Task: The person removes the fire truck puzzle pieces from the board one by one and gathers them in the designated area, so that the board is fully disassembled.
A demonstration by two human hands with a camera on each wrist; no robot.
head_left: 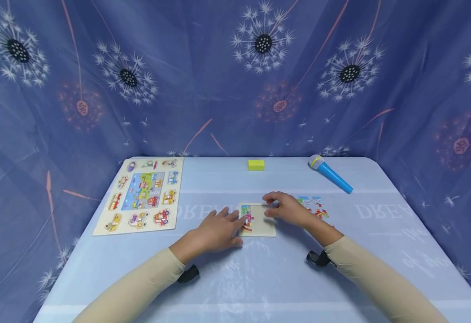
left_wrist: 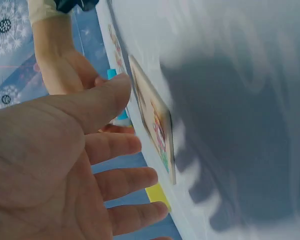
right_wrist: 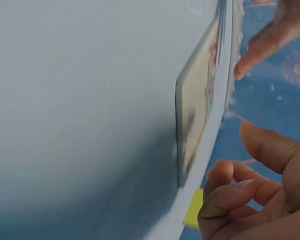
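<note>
A small wooden puzzle tray lies at the middle of the table, with colourful picture pieces filling its left side and bare wood on the right. My left hand is spread at the tray's left edge, its index fingertip over the picture pieces. In the left wrist view, that hand's fingers are straight and hold nothing. Over the tray's upper right corner hovers my right hand. Seen from the right wrist, its fingers curl loosely, apart from the thumb, with nothing between them. Loose puzzle pieces lie beyond the right wrist, partly hidden by it.
A larger wooden board with vehicle pieces lies at the left. Toward the back edge sits a yellow block. A blue toy microphone lies at the back right. Behind the table hangs a blue dandelion-print curtain.
</note>
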